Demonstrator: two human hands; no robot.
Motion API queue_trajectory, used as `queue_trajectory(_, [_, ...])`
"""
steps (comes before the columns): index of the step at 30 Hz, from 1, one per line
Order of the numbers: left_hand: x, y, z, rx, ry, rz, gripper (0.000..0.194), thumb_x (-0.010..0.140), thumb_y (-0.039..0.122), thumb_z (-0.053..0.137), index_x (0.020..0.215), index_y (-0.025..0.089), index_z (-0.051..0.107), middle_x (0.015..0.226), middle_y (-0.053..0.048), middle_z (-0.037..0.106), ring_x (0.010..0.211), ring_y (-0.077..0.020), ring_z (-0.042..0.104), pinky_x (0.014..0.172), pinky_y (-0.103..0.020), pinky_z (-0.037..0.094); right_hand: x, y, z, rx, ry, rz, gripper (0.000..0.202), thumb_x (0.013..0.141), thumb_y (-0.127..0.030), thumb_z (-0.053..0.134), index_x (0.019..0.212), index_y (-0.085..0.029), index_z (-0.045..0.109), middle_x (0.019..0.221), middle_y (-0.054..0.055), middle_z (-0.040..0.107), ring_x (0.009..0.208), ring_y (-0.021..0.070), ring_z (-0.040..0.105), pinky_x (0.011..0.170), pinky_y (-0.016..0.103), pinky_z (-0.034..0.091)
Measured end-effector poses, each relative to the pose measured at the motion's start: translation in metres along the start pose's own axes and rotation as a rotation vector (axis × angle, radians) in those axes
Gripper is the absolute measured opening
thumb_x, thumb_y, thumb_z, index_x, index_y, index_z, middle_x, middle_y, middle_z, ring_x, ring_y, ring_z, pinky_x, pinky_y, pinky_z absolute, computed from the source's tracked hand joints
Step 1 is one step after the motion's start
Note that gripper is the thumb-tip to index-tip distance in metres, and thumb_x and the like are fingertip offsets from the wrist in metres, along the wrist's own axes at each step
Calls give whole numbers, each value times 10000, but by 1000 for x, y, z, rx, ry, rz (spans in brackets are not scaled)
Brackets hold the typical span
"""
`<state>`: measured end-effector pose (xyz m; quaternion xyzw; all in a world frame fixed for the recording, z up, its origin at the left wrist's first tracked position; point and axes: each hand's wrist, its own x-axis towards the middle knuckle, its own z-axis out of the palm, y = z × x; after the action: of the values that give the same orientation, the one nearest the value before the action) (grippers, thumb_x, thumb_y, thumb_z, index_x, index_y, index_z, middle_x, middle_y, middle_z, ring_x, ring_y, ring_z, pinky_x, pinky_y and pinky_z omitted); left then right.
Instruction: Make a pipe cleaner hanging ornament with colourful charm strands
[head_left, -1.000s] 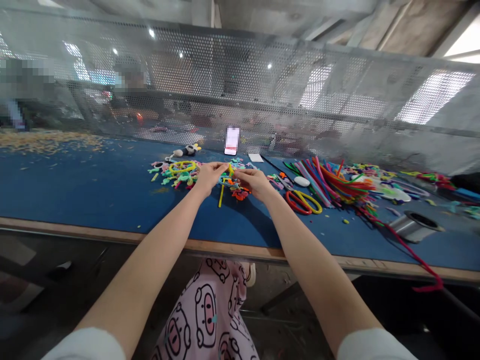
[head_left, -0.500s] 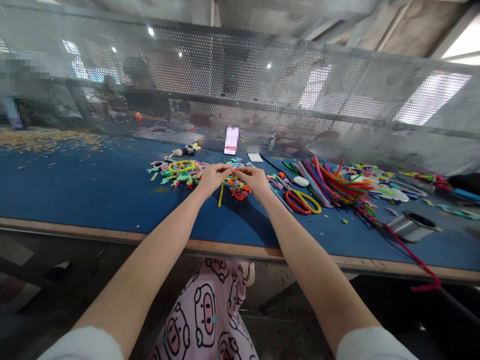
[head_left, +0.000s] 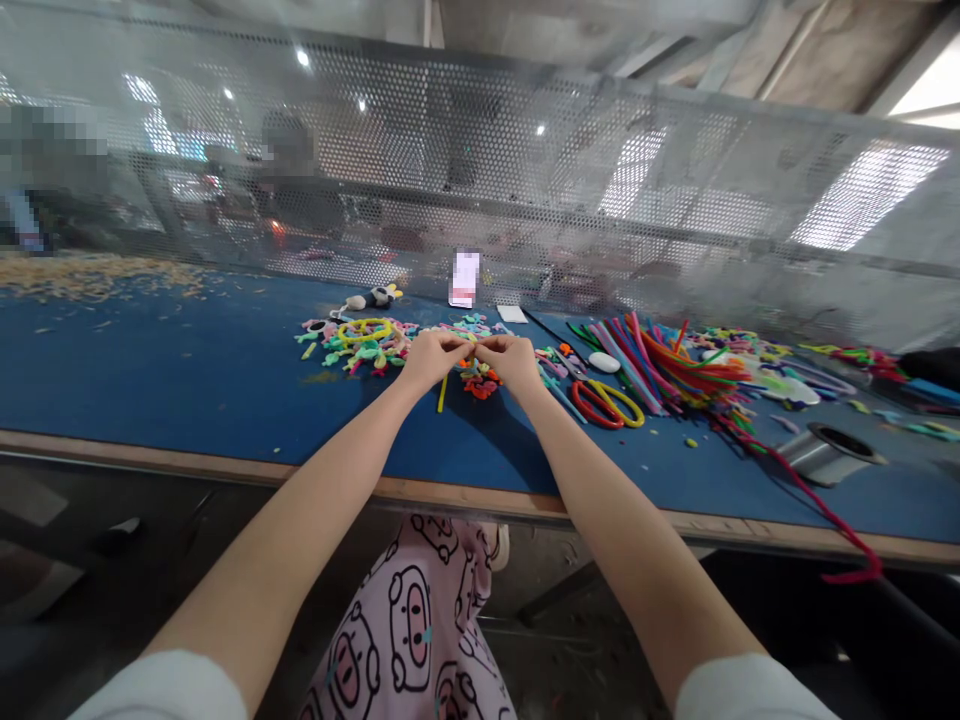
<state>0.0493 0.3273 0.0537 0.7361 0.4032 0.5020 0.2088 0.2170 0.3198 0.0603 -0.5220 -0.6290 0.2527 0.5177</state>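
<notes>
My left hand (head_left: pixel 435 358) and my right hand (head_left: pixel 511 362) meet fingertip to fingertip above the blue table (head_left: pixel 225 390). Both are pinched on a yellow pipe cleaner (head_left: pixel 442 393), whose loose end hangs down below my left fingers. The part between the fingertips is mostly hidden. Behind and beneath the hands lies a heap of small twisted colourful pieces (head_left: pixel 367 350), with orange ones (head_left: pixel 481 386) showing between my wrists. Scissors with one red and one yellow handle (head_left: pixel 596 404) lie just right of my right hand.
A bundle of colourful pipe cleaners (head_left: pixel 660 365) lies to the right, near a metal spool (head_left: pixel 829 453). A phone (head_left: pixel 465 278) leans against the perforated metal screen (head_left: pixel 510 150) at the back. A small plush figure (head_left: pixel 379 297) lies left of it. Pale scraps (head_left: pixel 90 280) cover the far left.
My fingertips have shifted slightly against each other on the yellow pipe cleaner, and its hanging end shows a little shorter. Everything on the table stays in place.
</notes>
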Motion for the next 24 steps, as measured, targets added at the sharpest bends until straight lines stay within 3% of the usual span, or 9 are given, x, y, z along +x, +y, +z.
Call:
queue_trajectory(7, [2, -1, -1, -127, 53, -19, 52, 762, 213, 753, 791, 205, 795, 834, -60, 781, 822, -247, 715, 840, -384, 555, -4, -7, 1, 58, -35, 6, 209, 686, -363, 684, 753, -170, 726, 699, 27, 707, 689, 178, 625, 654, 298, 480])
queue_trajectory(17, [2, -8, 5, -321, 4, -59, 201, 817, 227, 699, 996, 140, 721, 966, -107, 767, 887, -211, 712, 866, -365, 551, -4, -10, 1, 169, -102, 41, 210, 669, -365, 731, 756, -176, 702, 718, 11, 683, 664, 140, 584, 678, 291, 465])
queue_trajectory(24, [2, -6, 4, -414, 27, -90, 202, 779, 226, 748, 954, 134, 710, 949, -103, 761, 898, -200, 709, 888, -372, 549, -2, -8, 1, 391, -175, 181, 278, 629, -415, 799, 687, -170, 684, 666, 15, 654, 630, 131, 574, 647, 280, 463])
